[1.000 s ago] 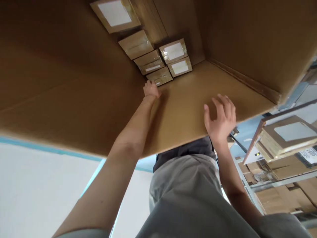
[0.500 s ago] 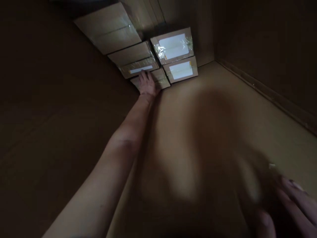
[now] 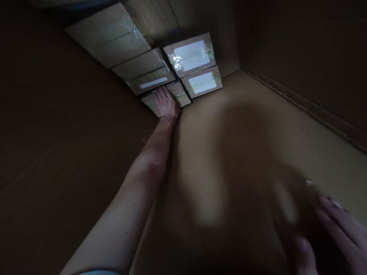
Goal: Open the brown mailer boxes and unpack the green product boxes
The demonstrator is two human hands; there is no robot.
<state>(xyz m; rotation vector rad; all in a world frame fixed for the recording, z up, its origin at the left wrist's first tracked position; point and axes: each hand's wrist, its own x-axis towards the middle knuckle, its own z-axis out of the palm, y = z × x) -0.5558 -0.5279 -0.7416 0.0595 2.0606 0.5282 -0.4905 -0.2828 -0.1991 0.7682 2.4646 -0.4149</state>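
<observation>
Far inside a dim, brown cardboard-like enclosure, my left hand (image 3: 166, 104) lies flat with fingers stretched against the face of a small taped carton (image 3: 181, 94). That carton is the lowest in the left stack, and my hand covers part of it. Directly above my fingertips sits another carton (image 3: 143, 72) with a narrow white label. My right hand (image 3: 332, 233) shows at the lower right, fingers apart and nothing seen between them; it is partly out of view and in shadow, near the brown floor (image 3: 321, 168).
Two cartons with white labels, an upper one (image 3: 190, 55) and a lower one (image 3: 202, 82), are stacked beside the left stack. A larger taped carton (image 3: 107, 36) tops the left stack. Dark walls rise on the left (image 3: 71, 145) and right (image 3: 304, 61). My shadow falls across the floor.
The view has shifted slightly, so the cartons appear further left. My left hand has slid a little down from the labelled carton onto the lowest carton's face. My right hand stays low at the right.
</observation>
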